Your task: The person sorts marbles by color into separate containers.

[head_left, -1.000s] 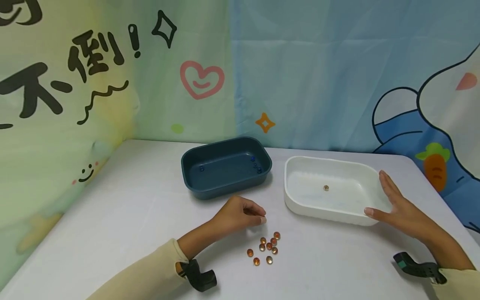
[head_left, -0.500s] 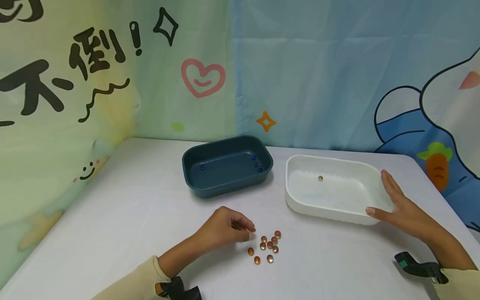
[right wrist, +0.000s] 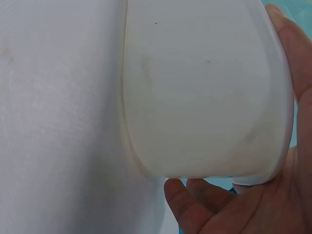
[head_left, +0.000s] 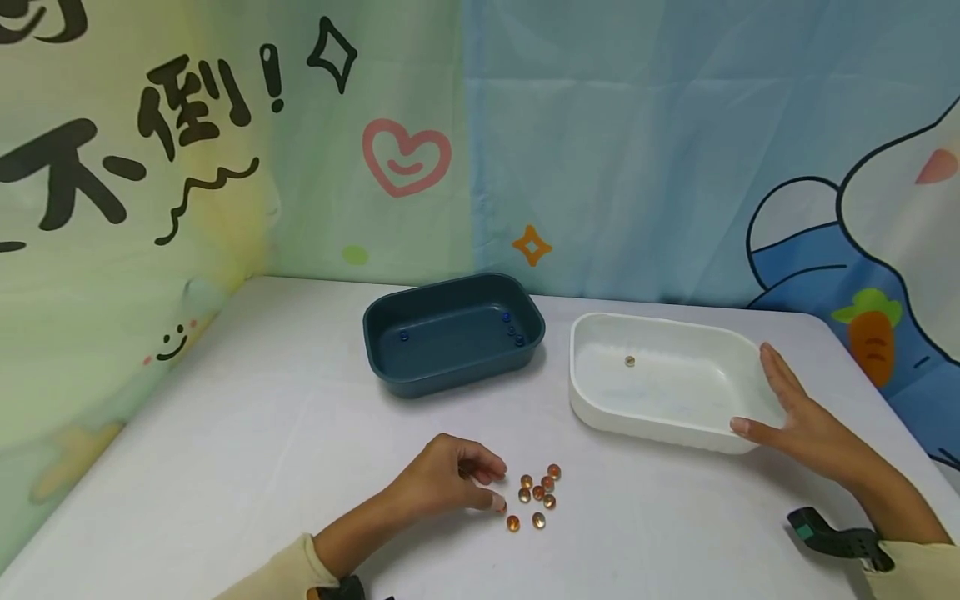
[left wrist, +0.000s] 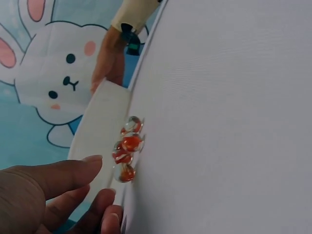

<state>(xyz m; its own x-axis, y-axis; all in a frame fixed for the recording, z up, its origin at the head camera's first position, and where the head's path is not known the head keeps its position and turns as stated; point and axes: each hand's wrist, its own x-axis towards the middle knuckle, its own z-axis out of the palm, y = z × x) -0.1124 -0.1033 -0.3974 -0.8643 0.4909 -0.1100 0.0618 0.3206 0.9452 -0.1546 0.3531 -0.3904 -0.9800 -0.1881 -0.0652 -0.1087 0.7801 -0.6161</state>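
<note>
Orange marbles [head_left: 538,493], clustered, just beside left grip [head_left: 450,479]

1. On the pale yellow-and-green cloth backdrop to the left, I can read the thick black character "不" [head_left: 63,167].
2. Up and to the right of it, on the same cloth, stands the thick black character "倒" [head_left: 197,133].
3. A black hand-drawn exclamation mark [head_left: 271,73] follows, so the two characters and mark read "不倒!"
4. Above, at the top left, a bold black character [head_left: 73,25] is cut off by the edge of view; I can't make it out for certain.
5. Below "不", a short black stroke [head_left: 11,247] runs off the left edge, too little to read.
</note>
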